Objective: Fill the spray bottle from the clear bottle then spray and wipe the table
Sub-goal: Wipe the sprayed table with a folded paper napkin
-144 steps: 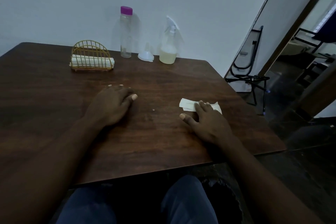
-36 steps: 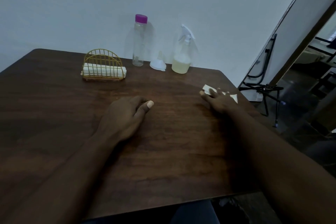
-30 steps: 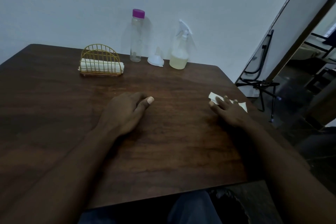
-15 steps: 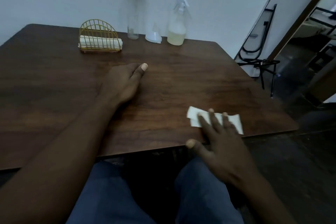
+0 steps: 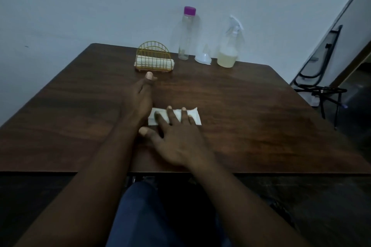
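At centre frame, found right hand (image 5: pixel 176 142) pressing white tissue (image 5: pixel 193 115) flat on counter (image 5: pixel 251 106), fingers (image 5: pixel 172 116) straight; swept there from lower-right edge within half a second. Judged wiping under way. Noted left hand (image 5: pixel 138 98) just beside, relaxed, holding nothing. Counted along upper centre: one clear bottle (image 5: pixel 185 36), near empty; one funnel (image 5: pixel 203 58); one part-filled spray bottle (image 5: pixel 227 54); one wire holder (image 5: pixel 153 59).

Both bare forearms rise from the bottom corners of the frame and converge near the centre. The left hand (image 5: pixel 138 97) rests on its outer edge just left of centre, thumb stretched toward the top, its fingers hidden. The right hand (image 5: pixel 177 142) lies palm down just below it, fingers spread straight, thumb splayed leftward.
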A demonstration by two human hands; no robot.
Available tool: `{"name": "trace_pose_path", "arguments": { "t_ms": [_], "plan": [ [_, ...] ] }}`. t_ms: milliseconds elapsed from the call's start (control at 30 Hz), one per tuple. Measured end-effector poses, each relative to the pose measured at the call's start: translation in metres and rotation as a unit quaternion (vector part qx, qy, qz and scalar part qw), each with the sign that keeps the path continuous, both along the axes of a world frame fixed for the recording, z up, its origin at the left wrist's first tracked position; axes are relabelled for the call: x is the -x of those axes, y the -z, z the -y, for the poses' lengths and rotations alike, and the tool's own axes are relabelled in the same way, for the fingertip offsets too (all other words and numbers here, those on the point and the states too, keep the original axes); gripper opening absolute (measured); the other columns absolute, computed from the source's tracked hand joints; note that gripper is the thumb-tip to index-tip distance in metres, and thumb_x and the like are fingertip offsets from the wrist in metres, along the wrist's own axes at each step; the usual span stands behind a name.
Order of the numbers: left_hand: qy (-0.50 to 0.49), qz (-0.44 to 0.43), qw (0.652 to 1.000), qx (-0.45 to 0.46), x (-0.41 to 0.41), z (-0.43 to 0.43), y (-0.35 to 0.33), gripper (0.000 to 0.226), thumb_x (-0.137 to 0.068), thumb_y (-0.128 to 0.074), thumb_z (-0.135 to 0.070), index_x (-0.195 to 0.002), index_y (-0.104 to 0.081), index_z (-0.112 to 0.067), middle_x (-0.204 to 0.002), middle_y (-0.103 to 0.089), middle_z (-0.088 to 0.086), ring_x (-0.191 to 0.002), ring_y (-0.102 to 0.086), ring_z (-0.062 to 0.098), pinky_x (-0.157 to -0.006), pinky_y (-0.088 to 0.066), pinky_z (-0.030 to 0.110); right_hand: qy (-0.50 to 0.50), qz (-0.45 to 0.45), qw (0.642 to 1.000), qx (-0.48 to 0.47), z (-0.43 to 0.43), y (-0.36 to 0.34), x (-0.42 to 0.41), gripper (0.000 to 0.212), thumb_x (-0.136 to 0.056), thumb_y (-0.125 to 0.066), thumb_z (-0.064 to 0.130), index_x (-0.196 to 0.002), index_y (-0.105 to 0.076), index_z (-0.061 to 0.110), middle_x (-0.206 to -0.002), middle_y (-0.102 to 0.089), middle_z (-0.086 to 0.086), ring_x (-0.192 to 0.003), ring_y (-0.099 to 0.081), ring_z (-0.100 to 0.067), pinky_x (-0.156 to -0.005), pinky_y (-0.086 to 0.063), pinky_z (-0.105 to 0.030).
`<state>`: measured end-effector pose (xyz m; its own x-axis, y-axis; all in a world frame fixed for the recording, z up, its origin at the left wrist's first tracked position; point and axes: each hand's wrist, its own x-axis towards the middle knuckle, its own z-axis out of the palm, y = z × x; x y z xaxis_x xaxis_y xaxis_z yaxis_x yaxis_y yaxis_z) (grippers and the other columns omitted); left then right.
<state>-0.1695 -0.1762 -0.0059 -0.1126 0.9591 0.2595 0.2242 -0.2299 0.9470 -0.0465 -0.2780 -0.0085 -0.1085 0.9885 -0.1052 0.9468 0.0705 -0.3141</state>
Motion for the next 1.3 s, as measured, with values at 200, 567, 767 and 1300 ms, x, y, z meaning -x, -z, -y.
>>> {"name": "trace_pose_path", "arguments": {
  "t_ms": [200, 567, 767, 1300],
  "plan": [
    [-0.035, 0.257, 0.963, 0.077, 0.024, -0.020, -0.010, 0.073, -0.104, -0.024, -0.067, -0.118, -0.073, -0.015, -0.111, -0.077, -0.001, -0.104, -0.073, 0.009, -0.108, -0.051, 0.041, -0.033, 0.038, 0.997, 0.053, -0.099, -0.012, -0.009, 0.080, -0.098, -0.012, 0.081, -0.167, -0.012, 0.040, -0.177, 0.006, 0.000, -0.161, 0.014, -0.037, -0.128, 0.004, -0.053],
    [-0.008, 0.141, 0.989, 0.039, 0.017, -0.010, -0.004, 0.074, -0.090, -0.030, -0.083, -0.110, -0.076, -0.029, -0.110, -0.076, -0.009, -0.105, -0.070, -0.002, -0.111, -0.048, 0.041, -0.001, 0.053, 0.998, 0.040, -0.105, -0.019, 0.002, 0.066, -0.108, -0.014, 0.062, -0.168, -0.012, 0.036, -0.178, 0.004, -0.004, -0.161, 0.010, -0.042, -0.129, 0.000, -0.056],
    [0.043, 0.160, 0.985, 0.057, 0.006, -0.002, -0.005, 0.073, -0.092, -0.033, -0.080, -0.103, -0.077, -0.023, -0.109, -0.079, -0.003, -0.108, -0.072, 0.011, -0.105, -0.051, 0.054, -0.038, 0.018, 0.998, -0.039, 0.024, 0.004, 0.002, 0.066, -0.106, -0.019, 0.063, -0.167, -0.013, 0.038, -0.177, 0.002, -0.002, -0.161, 0.013, -0.035, -0.128, 0.008, -0.050],
    [0.243, -0.447, 0.839, -0.191, -0.070, 0.110, -0.001, 0.040, -0.093, -0.048, -0.046, -0.108, -0.078, -0.023, -0.114, -0.076, -0.004, -0.117, -0.065, 0.016, -0.098, -0.048, 0.033, 0.064, 0.070, 0.995, -0.043, 0.100, 0.005, -0.132, 0.079, -0.096, -0.020, 0.081, -0.166, -0.008, 0.047, -0.177, 0.000, 0.005, -0.163, 0.008, -0.029, -0.130, -0.001, -0.046]
  ]
}}
